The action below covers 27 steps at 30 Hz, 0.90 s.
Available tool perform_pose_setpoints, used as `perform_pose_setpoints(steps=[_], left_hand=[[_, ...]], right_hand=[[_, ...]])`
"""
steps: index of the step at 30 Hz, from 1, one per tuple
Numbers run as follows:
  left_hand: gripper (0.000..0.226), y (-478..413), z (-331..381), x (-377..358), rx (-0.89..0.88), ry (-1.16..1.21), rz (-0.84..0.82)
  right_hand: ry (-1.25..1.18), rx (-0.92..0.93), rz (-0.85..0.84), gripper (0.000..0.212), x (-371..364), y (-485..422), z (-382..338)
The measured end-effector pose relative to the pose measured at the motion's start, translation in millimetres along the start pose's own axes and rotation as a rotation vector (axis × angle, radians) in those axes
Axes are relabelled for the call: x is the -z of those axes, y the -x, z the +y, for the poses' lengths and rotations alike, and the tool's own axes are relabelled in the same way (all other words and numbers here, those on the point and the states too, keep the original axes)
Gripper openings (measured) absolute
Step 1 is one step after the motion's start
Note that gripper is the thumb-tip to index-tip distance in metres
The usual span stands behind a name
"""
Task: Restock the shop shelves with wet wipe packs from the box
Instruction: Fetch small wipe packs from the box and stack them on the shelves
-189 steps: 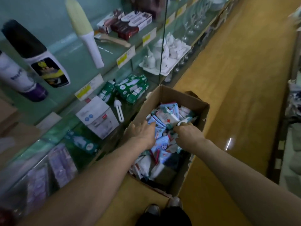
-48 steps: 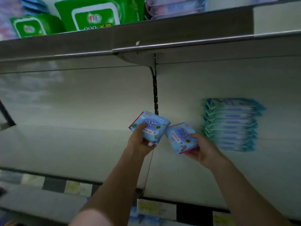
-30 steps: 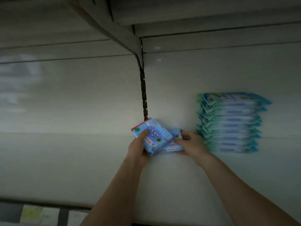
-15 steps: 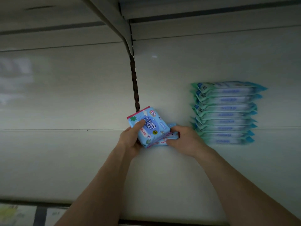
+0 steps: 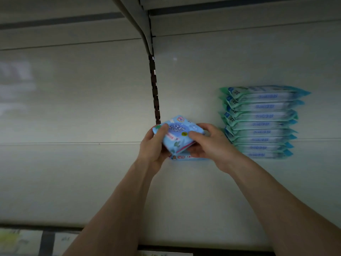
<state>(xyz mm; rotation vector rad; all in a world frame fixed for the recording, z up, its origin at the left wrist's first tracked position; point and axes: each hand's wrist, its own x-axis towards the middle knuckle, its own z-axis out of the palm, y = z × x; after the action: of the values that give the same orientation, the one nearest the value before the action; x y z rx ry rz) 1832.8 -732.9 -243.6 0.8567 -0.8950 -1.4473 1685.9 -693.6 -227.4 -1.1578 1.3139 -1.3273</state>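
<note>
A light blue wet wipe pack (image 5: 177, 133) is held tilted just above the pale shelf board (image 5: 92, 182), near the back wall. My left hand (image 5: 153, 148) grips its left end and my right hand (image 5: 208, 143) grips its right end, thumb on top. Directly under it, another blue wet wipe pack (image 5: 186, 157) lies flat on the shelf, mostly hidden by my hands. The box is out of view.
A stack of several teal and blue wipe packs (image 5: 260, 122) stands against the back wall to the right of my hands. A slotted upright (image 5: 154, 93) and a shelf bracket (image 5: 140, 19) are above. Price labels (image 5: 11, 239) line the shelf's front edge.
My right hand has laid its pack flat on the shelf and has moved onto the pack in my left hand. That pack now sits over the laid one.
</note>
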Motion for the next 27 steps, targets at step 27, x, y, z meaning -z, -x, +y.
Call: perform_pose_setpoints(steps=[27], left_hand=[[0.047,11,-8,0,-0.211,-0.784,-0.009]], right_hand=[[0.503,0.235,0.086,0.045,12,-4,19]])
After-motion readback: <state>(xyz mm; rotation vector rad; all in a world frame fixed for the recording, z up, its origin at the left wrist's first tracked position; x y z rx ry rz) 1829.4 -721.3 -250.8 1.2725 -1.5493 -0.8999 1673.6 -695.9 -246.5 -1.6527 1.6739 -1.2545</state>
